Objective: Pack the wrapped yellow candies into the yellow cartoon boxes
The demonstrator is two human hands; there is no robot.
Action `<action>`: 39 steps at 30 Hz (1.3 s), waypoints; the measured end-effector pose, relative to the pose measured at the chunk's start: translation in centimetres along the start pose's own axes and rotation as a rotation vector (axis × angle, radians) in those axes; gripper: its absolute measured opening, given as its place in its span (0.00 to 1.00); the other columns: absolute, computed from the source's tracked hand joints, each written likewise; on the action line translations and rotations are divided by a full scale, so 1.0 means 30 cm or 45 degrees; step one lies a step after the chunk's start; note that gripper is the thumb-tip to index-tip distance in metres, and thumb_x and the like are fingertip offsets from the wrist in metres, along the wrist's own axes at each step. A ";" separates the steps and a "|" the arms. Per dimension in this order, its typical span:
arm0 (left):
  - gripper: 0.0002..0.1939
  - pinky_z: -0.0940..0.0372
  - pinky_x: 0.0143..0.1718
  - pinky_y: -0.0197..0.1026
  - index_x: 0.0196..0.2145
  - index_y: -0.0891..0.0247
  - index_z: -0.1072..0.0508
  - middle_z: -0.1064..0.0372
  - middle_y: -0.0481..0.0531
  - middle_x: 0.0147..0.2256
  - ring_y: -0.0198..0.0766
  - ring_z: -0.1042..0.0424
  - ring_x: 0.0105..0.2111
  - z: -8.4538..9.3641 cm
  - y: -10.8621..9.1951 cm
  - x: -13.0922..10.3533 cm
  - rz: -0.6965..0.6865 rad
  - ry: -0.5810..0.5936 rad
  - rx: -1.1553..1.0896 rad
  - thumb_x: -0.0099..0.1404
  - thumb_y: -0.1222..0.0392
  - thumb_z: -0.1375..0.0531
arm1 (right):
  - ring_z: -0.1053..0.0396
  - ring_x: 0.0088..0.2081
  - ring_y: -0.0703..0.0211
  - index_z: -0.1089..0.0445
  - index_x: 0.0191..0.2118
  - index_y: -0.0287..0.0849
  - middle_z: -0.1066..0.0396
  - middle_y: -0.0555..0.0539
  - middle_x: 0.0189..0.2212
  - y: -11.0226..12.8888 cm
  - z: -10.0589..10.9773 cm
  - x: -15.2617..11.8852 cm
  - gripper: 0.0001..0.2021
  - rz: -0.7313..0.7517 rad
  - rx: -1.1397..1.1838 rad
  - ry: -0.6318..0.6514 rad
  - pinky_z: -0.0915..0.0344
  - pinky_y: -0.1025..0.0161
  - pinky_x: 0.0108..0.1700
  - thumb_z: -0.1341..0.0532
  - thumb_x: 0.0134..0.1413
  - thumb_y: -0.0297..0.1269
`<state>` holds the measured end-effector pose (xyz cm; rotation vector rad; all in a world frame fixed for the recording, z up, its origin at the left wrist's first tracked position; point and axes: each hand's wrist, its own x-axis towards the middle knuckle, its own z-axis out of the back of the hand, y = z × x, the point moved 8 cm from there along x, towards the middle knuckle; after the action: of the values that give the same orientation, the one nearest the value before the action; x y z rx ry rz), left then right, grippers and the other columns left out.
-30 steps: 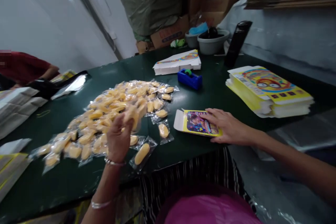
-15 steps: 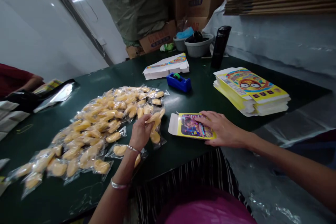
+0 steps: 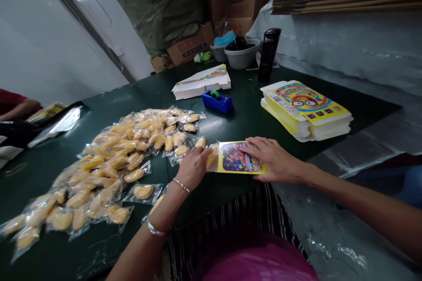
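My left hand [image 3: 194,164] is closed on a clear packet [image 3: 212,158] with a pale yellow piece inside, held at the open left end of a small yellow box [image 3: 243,157]. The box has a dark, colourful printed front. My right hand [image 3: 275,160] grips the box by its right end, with fingers over its front. Many wrapped yellow pieces [image 3: 108,153] lie heaped on the dark green table [image 3: 138,246] to the left of my left hand.
A blue tape dispenser [image 3: 217,102] sits beyond the box, near a white stack of cartons [image 3: 201,82]. Flat yellow boxes [image 3: 306,109] are piled at the right. Behind stand a black bottle [image 3: 269,55] and a grey bowl [image 3: 242,57]. A person's arm [image 3: 20,107] shows far left.
My left hand has moved right with the packet, from the heap's edge to the box's open end. My right hand still holds the box. The whole view has shifted slightly.
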<state>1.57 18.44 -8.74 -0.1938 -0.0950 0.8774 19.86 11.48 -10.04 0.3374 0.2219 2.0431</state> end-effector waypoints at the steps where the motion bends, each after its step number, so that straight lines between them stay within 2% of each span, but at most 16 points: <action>1: 0.16 0.35 0.41 0.47 0.44 0.64 0.26 0.29 0.60 0.39 0.49 0.32 0.41 0.002 -0.010 -0.001 -0.025 0.042 0.029 0.65 0.72 0.49 | 0.46 0.60 0.35 0.41 0.63 0.43 0.45 0.33 0.61 0.003 0.005 -0.002 0.41 0.005 -0.012 -0.012 0.43 0.40 0.54 0.30 0.41 0.42; 4: 0.13 0.36 0.43 0.49 0.43 0.63 0.25 0.30 0.61 0.41 0.50 0.34 0.44 0.019 -0.049 -0.023 -0.121 0.174 0.177 0.65 0.70 0.47 | 0.47 0.60 0.33 0.40 0.62 0.42 0.46 0.33 0.61 0.005 0.008 -0.010 0.40 0.015 -0.039 -0.043 0.45 0.38 0.55 0.31 0.41 0.42; 8: 0.16 0.37 0.44 0.52 0.50 0.61 0.28 0.31 0.61 0.43 0.51 0.35 0.45 0.027 -0.065 -0.063 -0.189 0.304 0.413 0.66 0.67 0.47 | 0.48 0.61 0.34 0.42 0.63 0.41 0.47 0.32 0.62 -0.006 -0.008 -0.022 0.41 0.024 0.019 -0.069 0.45 0.39 0.56 0.31 0.42 0.43; 10: 0.16 0.37 0.46 0.54 0.47 0.61 0.27 0.31 0.62 0.41 0.52 0.35 0.45 0.028 -0.063 -0.064 -0.152 0.277 0.178 0.64 0.69 0.46 | 0.48 0.61 0.35 0.42 0.63 0.41 0.47 0.32 0.62 -0.012 -0.011 -0.026 0.41 0.029 0.038 -0.083 0.45 0.39 0.56 0.32 0.42 0.43; 12: 0.16 0.37 0.50 0.55 0.42 0.62 0.26 0.30 0.61 0.40 0.51 0.33 0.47 0.019 -0.066 -0.053 -0.122 0.221 -0.229 0.60 0.72 0.47 | 0.48 0.61 0.34 0.42 0.63 0.41 0.47 0.32 0.62 -0.012 -0.008 -0.026 0.40 0.043 0.040 -0.106 0.46 0.39 0.56 0.32 0.42 0.42; 14: 0.18 0.36 0.51 0.52 0.44 0.63 0.28 0.29 0.60 0.43 0.47 0.30 0.48 0.004 -0.058 -0.038 -0.082 0.159 -0.564 0.59 0.73 0.49 | 0.48 0.61 0.34 0.42 0.63 0.40 0.47 0.31 0.62 -0.010 -0.005 -0.024 0.40 0.060 0.037 -0.111 0.46 0.40 0.56 0.31 0.42 0.41; 17: 0.23 0.31 0.47 0.48 0.53 0.66 0.38 0.31 0.64 0.51 0.43 0.27 0.48 0.002 -0.003 -0.022 0.052 0.011 -0.897 0.60 0.68 0.52 | 0.48 0.61 0.34 0.41 0.63 0.41 0.47 0.32 0.61 -0.008 -0.006 -0.016 0.40 0.071 0.030 -0.090 0.46 0.39 0.57 0.31 0.42 0.42; 19: 0.20 0.30 0.46 0.47 0.50 0.67 0.37 0.30 0.64 0.49 0.44 0.27 0.48 0.025 0.058 -0.016 0.161 -0.132 -1.013 0.59 0.65 0.51 | 0.48 0.61 0.35 0.42 0.63 0.41 0.48 0.32 0.62 -0.011 -0.011 -0.011 0.40 0.064 0.043 -0.072 0.45 0.40 0.57 0.30 0.42 0.43; 22: 0.17 0.31 0.44 0.49 0.46 0.66 0.34 0.29 0.61 0.45 0.45 0.27 0.44 0.071 0.148 0.008 0.313 -0.309 -0.862 0.61 0.61 0.49 | 0.48 0.61 0.36 0.42 0.63 0.41 0.48 0.33 0.62 -0.017 -0.019 -0.008 0.42 0.056 0.064 -0.055 0.45 0.40 0.57 0.29 0.41 0.43; 24: 0.19 0.33 0.45 0.52 0.49 0.65 0.32 0.30 0.60 0.42 0.46 0.28 0.39 0.074 0.171 0.047 0.343 -0.316 -0.704 0.60 0.59 0.44 | 0.49 0.61 0.35 0.42 0.63 0.41 0.48 0.32 0.62 -0.022 -0.022 -0.008 0.42 0.049 0.063 -0.051 0.45 0.39 0.57 0.29 0.41 0.42; 26: 0.19 0.35 0.46 0.52 0.46 0.64 0.28 0.29 0.57 0.38 0.46 0.29 0.37 0.053 0.165 0.094 0.306 -0.266 -0.577 0.55 0.63 0.39 | 0.49 0.61 0.34 0.42 0.63 0.41 0.48 0.32 0.62 -0.025 -0.023 -0.007 0.42 0.041 0.066 -0.047 0.45 0.39 0.57 0.29 0.41 0.42; 29: 0.13 0.35 0.43 0.49 0.39 0.65 0.27 0.30 0.56 0.33 0.44 0.30 0.35 0.030 0.161 0.131 0.257 -0.238 -0.446 0.55 0.70 0.43 | 0.49 0.62 0.35 0.42 0.64 0.42 0.49 0.33 0.62 -0.024 -0.027 -0.004 0.43 0.026 0.076 -0.019 0.45 0.40 0.58 0.29 0.41 0.42; 31: 0.14 0.34 0.39 0.46 0.41 0.66 0.29 0.29 0.55 0.31 0.42 0.30 0.33 0.044 0.186 0.121 0.267 -0.258 -0.393 0.58 0.71 0.47 | 0.49 0.62 0.35 0.42 0.64 0.42 0.49 0.33 0.63 -0.024 -0.031 -0.002 0.43 0.013 0.076 0.009 0.46 0.40 0.58 0.28 0.40 0.43; 35: 0.20 0.32 0.36 0.41 0.52 0.68 0.35 0.29 0.56 0.36 0.38 0.29 0.33 0.091 0.228 0.082 0.216 -0.211 -0.338 0.61 0.71 0.50 | 0.50 0.62 0.35 0.42 0.64 0.43 0.49 0.34 0.63 -0.030 -0.039 -0.001 0.44 0.002 0.070 0.037 0.46 0.39 0.58 0.28 0.40 0.44; 37: 0.25 0.33 0.43 0.42 0.55 0.65 0.34 0.30 0.57 0.43 0.39 0.30 0.39 0.090 0.210 0.084 0.123 -0.139 -0.267 0.60 0.73 0.49 | 0.50 0.62 0.34 0.43 0.64 0.43 0.50 0.34 0.63 -0.034 -0.039 -0.001 0.44 0.008 0.069 0.027 0.46 0.39 0.58 0.28 0.40 0.44; 39: 0.26 0.37 0.52 0.46 0.52 0.61 0.30 0.32 0.56 0.50 0.42 0.33 0.47 0.067 0.178 0.104 0.031 -0.060 -0.165 0.58 0.75 0.48 | 0.50 0.62 0.35 0.43 0.64 0.43 0.50 0.34 0.63 -0.037 -0.041 0.000 0.44 0.018 0.069 0.024 0.46 0.40 0.58 0.28 0.40 0.44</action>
<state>-0.81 24.43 -7.88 -0.2957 -0.1938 0.9010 20.38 11.98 -11.53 0.3538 0.2873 2.0579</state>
